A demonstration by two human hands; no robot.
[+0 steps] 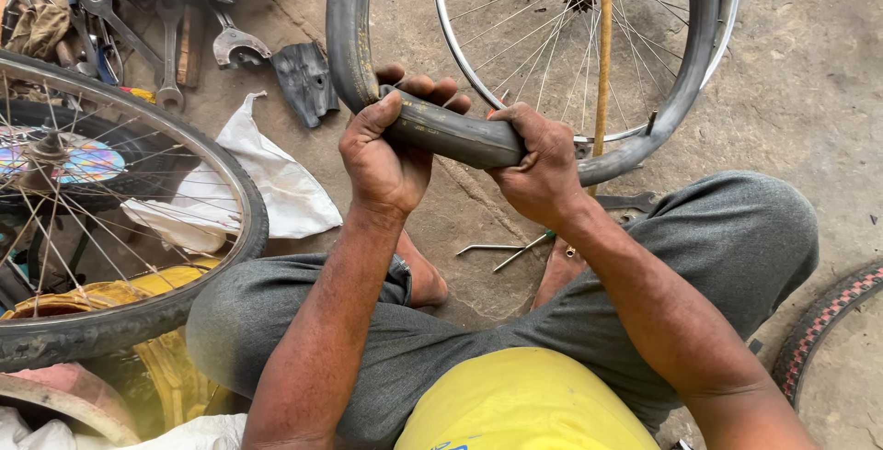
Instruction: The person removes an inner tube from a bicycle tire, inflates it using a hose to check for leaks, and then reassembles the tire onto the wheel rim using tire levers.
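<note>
packaging | white plastic bag (276, 183) | crumpled on floor beside left spoked wheel (120, 229)

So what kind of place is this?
Probably a bicycle repair spot on the ground. Both hands, left hand and right hand, grip a tyre on a spoked wheel rim. Wrenches lie on the concrete floor.

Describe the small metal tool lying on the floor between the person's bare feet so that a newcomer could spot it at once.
Start at the big spoked wheel whose tyre both hands grip, then drop straight down to the concrete between the two bare feet. There lies a thin bent metal rod, touching a slim green-tipped tool. Unlike the chunky spanners at top left, it is wire-thin and hooked at one end.
</note>
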